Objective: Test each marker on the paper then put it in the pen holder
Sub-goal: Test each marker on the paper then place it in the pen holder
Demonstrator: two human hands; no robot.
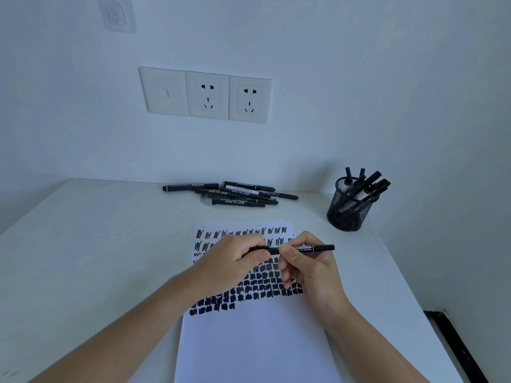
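Black marker (318, 247) held level over the scribbled paper (249, 344), left hand (235, 258) curled round one end, right hand (309, 268) pinching mid-barrel.

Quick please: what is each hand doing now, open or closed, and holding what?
Left hand: closed, gripping the left end of the marker.
Right hand: closed, pinching the barrel of the same marker.

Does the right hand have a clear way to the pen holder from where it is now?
Probably yes: only bare table lies between the right hand and the pen holder beyond it. The left hand also grips the marker it holds.
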